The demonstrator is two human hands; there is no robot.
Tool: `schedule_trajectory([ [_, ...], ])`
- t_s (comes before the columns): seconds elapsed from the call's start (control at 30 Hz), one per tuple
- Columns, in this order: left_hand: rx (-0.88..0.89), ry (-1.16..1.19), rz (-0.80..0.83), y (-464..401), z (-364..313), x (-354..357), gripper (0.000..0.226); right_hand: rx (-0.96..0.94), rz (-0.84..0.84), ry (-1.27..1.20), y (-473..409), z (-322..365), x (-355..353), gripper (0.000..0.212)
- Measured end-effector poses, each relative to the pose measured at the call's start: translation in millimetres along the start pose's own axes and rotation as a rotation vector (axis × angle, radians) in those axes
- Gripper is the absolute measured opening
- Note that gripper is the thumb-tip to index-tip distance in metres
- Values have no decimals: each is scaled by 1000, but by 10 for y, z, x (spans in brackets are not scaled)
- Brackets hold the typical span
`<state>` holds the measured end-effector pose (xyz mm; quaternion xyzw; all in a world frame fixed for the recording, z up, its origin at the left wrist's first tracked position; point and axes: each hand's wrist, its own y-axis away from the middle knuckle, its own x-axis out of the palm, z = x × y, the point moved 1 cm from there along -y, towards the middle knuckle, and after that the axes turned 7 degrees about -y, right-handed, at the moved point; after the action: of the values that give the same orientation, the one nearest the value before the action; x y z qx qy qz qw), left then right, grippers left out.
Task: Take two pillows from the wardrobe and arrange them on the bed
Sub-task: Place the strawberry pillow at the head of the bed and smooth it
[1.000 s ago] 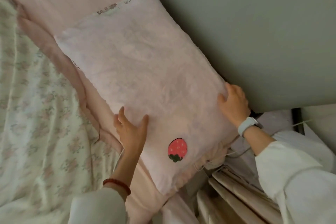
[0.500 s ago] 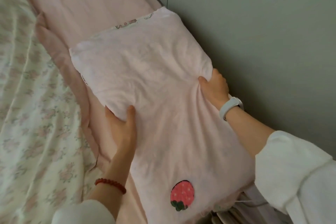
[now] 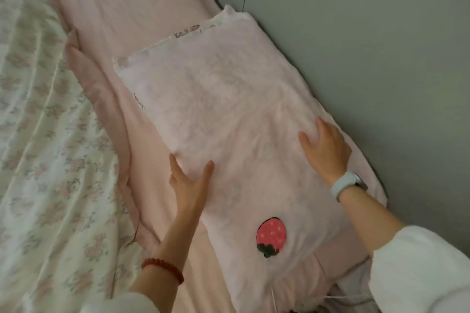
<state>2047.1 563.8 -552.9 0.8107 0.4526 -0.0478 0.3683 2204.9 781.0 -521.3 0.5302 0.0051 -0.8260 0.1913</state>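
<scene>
A pale pink pillow (image 3: 223, 119) with a red strawberry patch (image 3: 271, 232) lies flat on the pink bed sheet (image 3: 122, 7), its long side along the wall. My left hand (image 3: 189, 185) rests flat on the pillow's near left edge, fingers spread. My right hand (image 3: 324, 147) lies palm down on the pillow's right side, close to the wall, fingers apart. Neither hand grips the fabric. Only one pillow is in view.
A grey-green wall (image 3: 368, 46) runs along the bed's right side. A floral quilt (image 3: 38, 134) with a pink border covers the left part of the bed. Bare pink sheet stretches beyond the pillow's far end.
Both hands have let go of the bunched pillow edges and now lie flat on it, nearer to me. The pillow has flattened out on the sheet.
</scene>
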Motion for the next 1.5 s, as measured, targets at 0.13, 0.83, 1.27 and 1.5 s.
schedule_trajectory([
  [0.13, 9, 48, 125, 519, 310, 188, 104, 197, -42, 43, 323, -529, -94, 65],
  [0.83, 254, -851, 40, 1012, 751, 305, 67, 506, 194, -241, 835, -1436, 80, 55],
  [1.27, 330, -927, 242, 1070, 597, -527, 61, 168, 306, 34, 1794, -62, 252, 47],
  [1.5, 314, -736, 34, 1636, 921, -2266, 49, -125, 629, -160, 3168, 1344, 472, 34],
])
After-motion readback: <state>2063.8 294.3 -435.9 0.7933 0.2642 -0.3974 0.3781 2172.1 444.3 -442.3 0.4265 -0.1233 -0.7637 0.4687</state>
